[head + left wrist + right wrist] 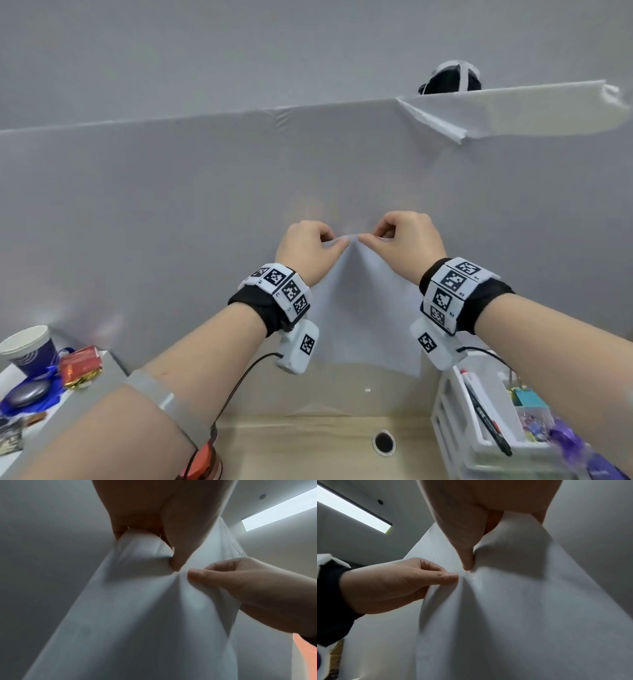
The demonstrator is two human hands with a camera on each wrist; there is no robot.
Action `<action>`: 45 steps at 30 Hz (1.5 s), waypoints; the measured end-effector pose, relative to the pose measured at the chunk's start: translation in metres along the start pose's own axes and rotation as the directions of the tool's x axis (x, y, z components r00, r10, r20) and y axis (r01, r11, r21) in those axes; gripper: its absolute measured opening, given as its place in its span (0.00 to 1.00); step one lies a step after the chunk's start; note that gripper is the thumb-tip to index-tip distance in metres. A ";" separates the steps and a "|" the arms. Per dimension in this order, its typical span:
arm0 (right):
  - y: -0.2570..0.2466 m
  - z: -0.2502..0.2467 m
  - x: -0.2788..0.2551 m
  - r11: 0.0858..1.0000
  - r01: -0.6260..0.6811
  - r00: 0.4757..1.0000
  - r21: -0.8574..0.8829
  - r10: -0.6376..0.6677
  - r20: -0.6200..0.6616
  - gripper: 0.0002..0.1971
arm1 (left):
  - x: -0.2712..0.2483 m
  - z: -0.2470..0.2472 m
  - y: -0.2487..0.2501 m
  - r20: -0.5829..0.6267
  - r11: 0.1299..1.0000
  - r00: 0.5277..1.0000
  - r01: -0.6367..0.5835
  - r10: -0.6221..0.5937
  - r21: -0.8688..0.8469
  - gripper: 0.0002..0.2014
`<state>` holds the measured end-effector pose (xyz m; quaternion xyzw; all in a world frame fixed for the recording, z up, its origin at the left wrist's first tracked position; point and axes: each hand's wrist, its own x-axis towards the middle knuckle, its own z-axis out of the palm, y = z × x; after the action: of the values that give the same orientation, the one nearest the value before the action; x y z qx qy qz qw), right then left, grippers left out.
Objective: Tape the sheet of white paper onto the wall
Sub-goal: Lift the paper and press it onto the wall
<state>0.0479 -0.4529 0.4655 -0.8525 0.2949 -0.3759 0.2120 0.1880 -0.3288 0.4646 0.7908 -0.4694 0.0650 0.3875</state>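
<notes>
Grey wall fills the view. White paper sheet hangs against it above the desk, top edge bunched. Left hand and right hand both pinch that top edge, thumbs nearly touching.

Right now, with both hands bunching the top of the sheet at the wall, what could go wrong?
1. The left hand and right hand pinch the white paper close together at its top, so it puckers and may crease for good.
2. Its lower part hangs loose; taped like this, it may sit crooked or bulge off the wall.
3. No tape is clearly visible on the paper; letting go with either hand to fetch some may let it slip.
</notes>
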 end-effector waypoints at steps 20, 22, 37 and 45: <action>-0.024 -0.005 0.021 0.973 -0.117 0.991 -0.198 0.101 -0.089 0.18 | 0.020 -0.015 0.022 -0.102 0.950 0.994 0.064 -0.034 0.307 0.23; -0.026 -0.008 0.022 0.971 -0.125 0.989 -0.202 0.105 -0.104 0.19 | 0.021 -0.016 0.022 -0.100 0.945 0.994 0.067 -0.036 0.320 0.23; -0.041 0.000 0.026 0.971 -0.051 0.993 -0.232 0.024 -0.119 0.21 | 0.019 -0.023 0.017 -0.092 0.948 0.995 0.061 -0.034 0.311 0.22; -0.053 0.003 0.032 0.952 0.015 0.998 -0.306 -0.033 -0.053 0.18 | 0.016 -0.024 0.013 -0.089 0.952 0.995 0.059 -0.034 0.301 0.20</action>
<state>0.0860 -0.4344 0.5108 -0.8673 0.3452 -0.3526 0.0646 0.1928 -0.3269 0.4953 0.8484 -0.4186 0.1596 0.2820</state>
